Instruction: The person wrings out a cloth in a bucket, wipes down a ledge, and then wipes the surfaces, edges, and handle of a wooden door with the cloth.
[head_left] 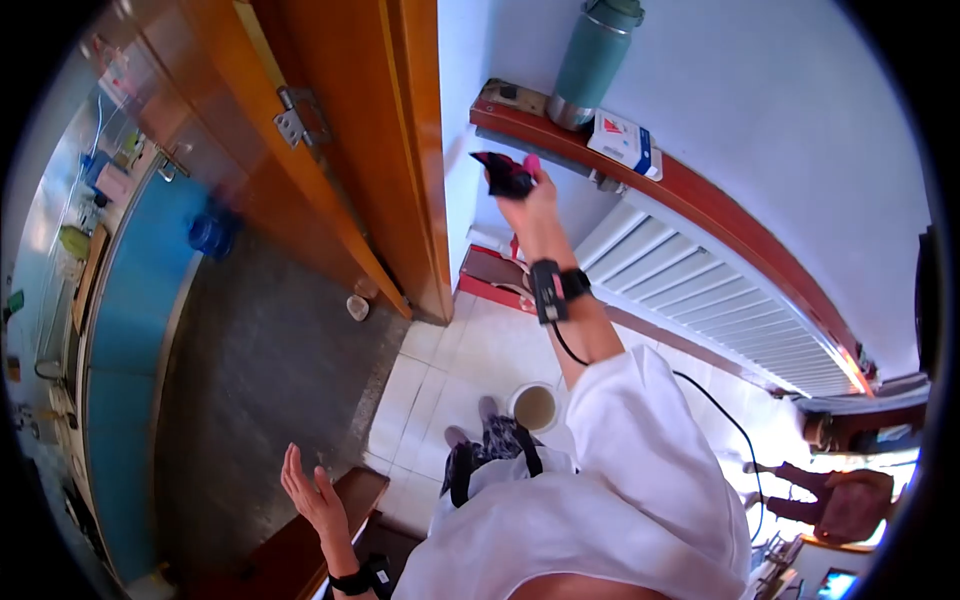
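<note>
My right hand (533, 207) is stretched out toward the wall, its fingers closed around a dark, crumpled cloth-like bundle (510, 178). A bright pink bit (531, 162) shows beside the bundle; what it belongs to is unclear. Just beyond that hand is a red-brown ledge (690, 200), bearing a green bottle (597, 65) and a small white box (621, 138). My left hand (318, 500) is low on the left, fingers extended and holding nothing, above a brown wooden surface (362, 492). Both wrists wear black bands.
A bucket (535, 407) stands on the white tiles near my feet. Under the ledge runs a white radiator (690, 280). At left, an open wooden door (340, 130) borders a dark-floored room with blue cabinets (130, 310). A black cable (735, 425) trails from my right wrist.
</note>
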